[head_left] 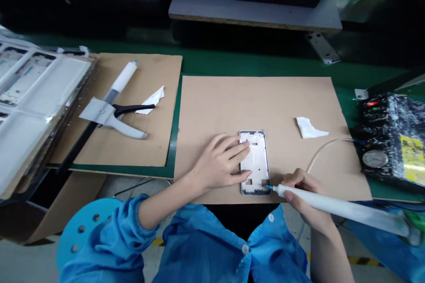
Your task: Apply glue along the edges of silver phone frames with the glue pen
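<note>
A white phone frame (257, 154) lies flat on the right cardboard sheet (259, 106) near its front edge. My left hand (221, 161) rests on the frame's left side, fingers spread over it and pressing it down. My right hand (303, 199) grips a white glue syringe (332, 205) like a pen. Its blue tip touches the lower right corner of the frame. A clear hose (320, 148) curves from behind my right hand toward the box at the right.
A glue gun with a white cartridge (116, 101) and a paper scrap (152, 98) lie on the left cardboard sheet. White trays (29, 97) are stacked at far left. Another paper scrap (308, 128) lies right of the frame. A wrapped dispenser box with gauge (393, 141) stands at right.
</note>
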`<state>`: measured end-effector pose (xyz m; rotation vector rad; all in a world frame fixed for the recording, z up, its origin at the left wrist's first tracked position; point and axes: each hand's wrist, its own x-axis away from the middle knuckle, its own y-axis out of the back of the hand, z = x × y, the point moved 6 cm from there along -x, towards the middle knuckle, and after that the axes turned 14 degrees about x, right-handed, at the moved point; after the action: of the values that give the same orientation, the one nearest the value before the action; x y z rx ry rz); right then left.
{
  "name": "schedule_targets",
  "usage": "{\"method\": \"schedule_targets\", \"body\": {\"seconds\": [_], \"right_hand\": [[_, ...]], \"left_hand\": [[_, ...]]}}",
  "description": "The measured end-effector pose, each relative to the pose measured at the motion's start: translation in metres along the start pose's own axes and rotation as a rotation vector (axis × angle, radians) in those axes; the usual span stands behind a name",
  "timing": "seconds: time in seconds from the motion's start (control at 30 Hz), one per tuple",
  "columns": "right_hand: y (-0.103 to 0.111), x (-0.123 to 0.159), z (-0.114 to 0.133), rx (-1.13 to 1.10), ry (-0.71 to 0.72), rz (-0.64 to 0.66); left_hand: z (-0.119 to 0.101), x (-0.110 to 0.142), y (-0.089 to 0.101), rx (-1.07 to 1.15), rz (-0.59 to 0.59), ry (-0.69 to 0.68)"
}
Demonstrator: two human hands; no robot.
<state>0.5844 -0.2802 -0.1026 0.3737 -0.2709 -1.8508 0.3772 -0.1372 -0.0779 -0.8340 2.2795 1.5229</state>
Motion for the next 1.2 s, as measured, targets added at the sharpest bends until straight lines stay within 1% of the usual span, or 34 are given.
{"method": "schedule_targets", "body": {"seconds": [0.1,0.2,0.33,0.5,0.67,0.77,1.0,1.2], "right_hand": [[0.001,0.0,-0.001,0.038,-0.001,0.0],[0.0,0.0,-0.004,0.074,-0.022,-0.022],[-0.001,0.001,-0.003,0.086,-0.019,-0.057],[-0.001,0.0,-0.003,0.14,-0.04,-0.049],[-0.002,0.0,-0.002,0.144,-0.044,-0.034],[-0.002,0.0,-0.003,0.152,-0.064,-0.043],[0.0,0.002,-0.008,0.176,-0.096,-0.054],[-0.001,0.003,-0.01,0.179,-0.073,-0.057]], "left_hand": [[0.007,-0.001,-0.004,-0.022,0.059,0.103],[0.01,-0.001,-0.006,-0.011,0.088,0.143],[0.01,-0.001,-0.007,-0.001,0.093,0.146],[0.012,0.0,-0.009,0.03,0.116,0.176],[0.012,0.0,-0.009,0.034,0.114,0.181],[0.011,0.0,-0.008,0.03,0.11,0.175],[0.012,0.001,-0.01,0.046,0.141,0.201],[0.012,0.0,-0.01,0.016,0.125,0.185]]}}
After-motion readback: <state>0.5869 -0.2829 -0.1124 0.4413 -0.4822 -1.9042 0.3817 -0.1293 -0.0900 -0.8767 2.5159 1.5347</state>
